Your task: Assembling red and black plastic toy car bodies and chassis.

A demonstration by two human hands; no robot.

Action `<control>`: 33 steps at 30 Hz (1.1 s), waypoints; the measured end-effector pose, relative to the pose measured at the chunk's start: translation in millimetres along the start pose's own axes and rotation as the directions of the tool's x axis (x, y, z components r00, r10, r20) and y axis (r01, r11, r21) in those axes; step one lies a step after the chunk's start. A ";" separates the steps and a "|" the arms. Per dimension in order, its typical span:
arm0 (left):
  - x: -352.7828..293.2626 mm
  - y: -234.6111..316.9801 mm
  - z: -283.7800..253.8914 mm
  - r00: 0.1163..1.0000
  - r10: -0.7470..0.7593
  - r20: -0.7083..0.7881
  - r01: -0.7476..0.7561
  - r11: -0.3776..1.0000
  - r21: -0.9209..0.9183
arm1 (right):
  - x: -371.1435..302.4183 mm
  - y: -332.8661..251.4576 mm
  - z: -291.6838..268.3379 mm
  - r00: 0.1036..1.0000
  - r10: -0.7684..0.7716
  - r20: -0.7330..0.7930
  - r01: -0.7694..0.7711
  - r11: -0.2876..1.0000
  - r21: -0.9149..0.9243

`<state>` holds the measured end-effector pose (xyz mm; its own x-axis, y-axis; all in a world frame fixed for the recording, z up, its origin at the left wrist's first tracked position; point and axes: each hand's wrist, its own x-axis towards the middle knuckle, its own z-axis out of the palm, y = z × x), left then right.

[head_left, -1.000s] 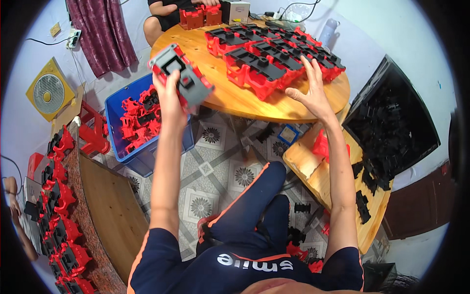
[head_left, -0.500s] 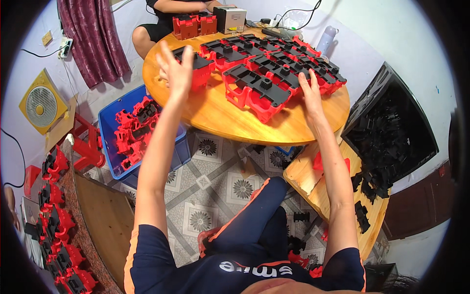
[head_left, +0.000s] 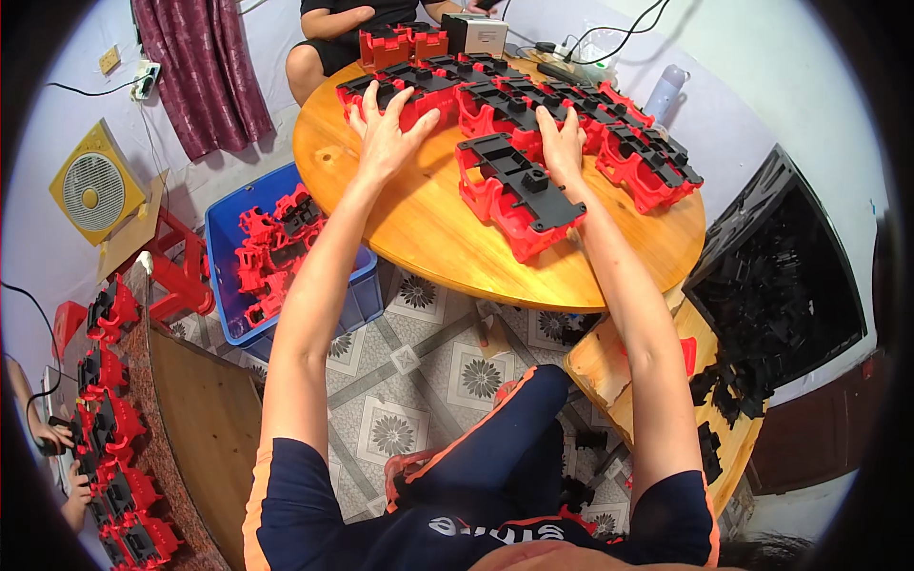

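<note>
Several red plastic housings with black tops stand in rows on the round wooden table (head_left: 419, 238). My left hand (head_left: 388, 138) has its fingers spread against the near side of the left-hand housing (head_left: 433, 107). Among the middle housings (head_left: 495, 107), my right hand (head_left: 564, 150) rests with thumb and fingers apart, its fingertips at a black top and partly hidden. Closer to me, a single red housing with a black top (head_left: 519, 190) stands apart, just left of my right forearm. Another housing (head_left: 643, 176) sits to the right of that hand.
Left of the table stands a blue crate (head_left: 224, 257) of red parts. A black bin (head_left: 790, 257) of black parts leans at the right, by a wooden bench (head_left: 609, 371). Across the table sits another person (head_left: 333, 29) near a white box (head_left: 476, 36). A bottle (head_left: 666, 93) stands at the back.
My left hand has come down onto the left-hand housing, which now sits closer to the back row. My right hand has shifted inward from the right side. Gaps have opened around the near housing.
</note>
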<state>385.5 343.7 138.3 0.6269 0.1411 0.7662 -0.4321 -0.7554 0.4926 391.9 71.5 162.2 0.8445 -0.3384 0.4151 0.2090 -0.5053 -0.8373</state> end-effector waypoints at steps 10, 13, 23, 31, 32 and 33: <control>-4.2 36.9 -36.8 0.904 0.211 -0.371 -0.259 0.962 -0.084 | 12.9 -20.6 -51.6 0.880 -0.475 -0.028 0.467 0.873 -0.139; -67.1 126.8 -69.3 0.839 0.535 -0.096 -0.544 0.826 -0.147 | 46.2 7.0 -159.1 0.755 -0.563 -0.336 0.304 0.754 -0.582; -83.6 125.1 -60.6 0.864 0.488 0.123 -0.489 0.872 -0.023 | 59.7 78.1 -242.7 0.953 0.298 0.058 -0.295 0.954 -0.055; -35.1 70.8 -22.7 0.897 0.428 0.111 -0.442 0.862 0.248 | 63.7 84.9 -237.2 0.963 0.269 -0.007 -0.269 0.963 -0.032; -45.9 90.2 -19.2 0.891 0.440 0.110 -0.454 0.863 0.221 | 63.1 88.4 -240.4 0.962 0.268 -0.057 -0.270 0.962 -0.033; -58.3 114.2 -16.2 0.883 0.468 0.032 -0.469 0.879 0.080 | 63.0 89.4 -243.5 0.963 0.267 -0.047 -0.267 0.964 0.007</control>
<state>289.0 259.5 156.6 0.3722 -0.2498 0.8939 -0.6221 -0.7819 0.0405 343.8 -188.3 200.2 0.8456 -0.4978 0.1928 -0.0203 -0.3910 -0.9202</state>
